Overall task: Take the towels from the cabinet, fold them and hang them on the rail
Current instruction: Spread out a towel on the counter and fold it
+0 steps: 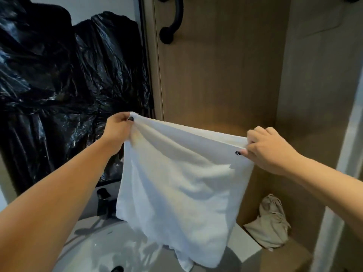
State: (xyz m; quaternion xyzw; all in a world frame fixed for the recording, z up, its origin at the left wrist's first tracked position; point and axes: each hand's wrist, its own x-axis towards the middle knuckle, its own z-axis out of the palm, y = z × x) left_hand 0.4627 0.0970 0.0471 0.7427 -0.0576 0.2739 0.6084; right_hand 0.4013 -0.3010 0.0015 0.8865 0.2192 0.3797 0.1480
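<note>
**One white towel held up by two corners over the basin**

A single white terry-cloth towel point(176, 179) hangs spread in the middle of the view, its top edge stretched from 10 o'clock to 3 o'clock between two hands, its lower edge drooping over the white ceramic washbasin point(98, 250) at 6 o'clock. A small piece of white cloth shows just under the hem; whether it lies inside the basin I cannot tell.

The left hand point(117, 130) pinches the top left corner, fingers curled round the fabric, arm stretched out from 8 o'clock. The right hand point(269, 150) pinches the top right corner between thumb and curled fingers, arm entering from 4 o'clock.

At 4 o'clock, one crumpled beige cloth bag point(271, 226) lies in the open brown wooden cabinet point(225, 75). A black curved handle point(172, 20) sits at 12 o'clock, shiny black plastic sheeting point(59, 75) at 10 o'clock, and one black faucet point(104, 203) at 7 o'clock.
</note>
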